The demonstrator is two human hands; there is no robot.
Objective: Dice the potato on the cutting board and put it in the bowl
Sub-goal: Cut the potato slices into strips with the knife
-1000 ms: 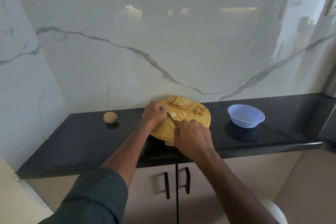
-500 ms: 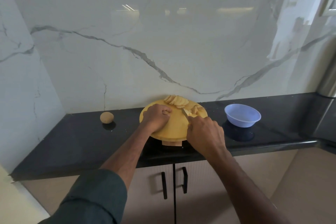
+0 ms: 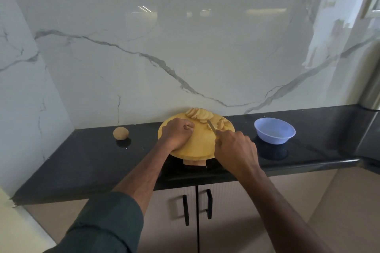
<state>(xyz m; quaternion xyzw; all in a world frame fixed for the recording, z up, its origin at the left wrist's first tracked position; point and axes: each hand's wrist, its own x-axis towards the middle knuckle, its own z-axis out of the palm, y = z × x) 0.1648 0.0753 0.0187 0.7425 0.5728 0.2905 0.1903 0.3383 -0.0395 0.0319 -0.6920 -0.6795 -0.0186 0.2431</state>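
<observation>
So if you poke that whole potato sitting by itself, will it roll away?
Probably a little. The whole potato looks rounded and sits free on the smooth, shiny black counter, so a poke would likely make it wobble or roll. It seems slightly lumpy, so it may stop soon. It looks solid, likely hefty for its size.

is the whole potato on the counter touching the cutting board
Apart. The head view shows the whole potato left of the cutting board, with a stretch of bare black counter between them.

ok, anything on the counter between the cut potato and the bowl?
Nothing visible. The cut pieces lie at the cutting board right edge; only bare black counter separates it from the empty bowl.
</observation>
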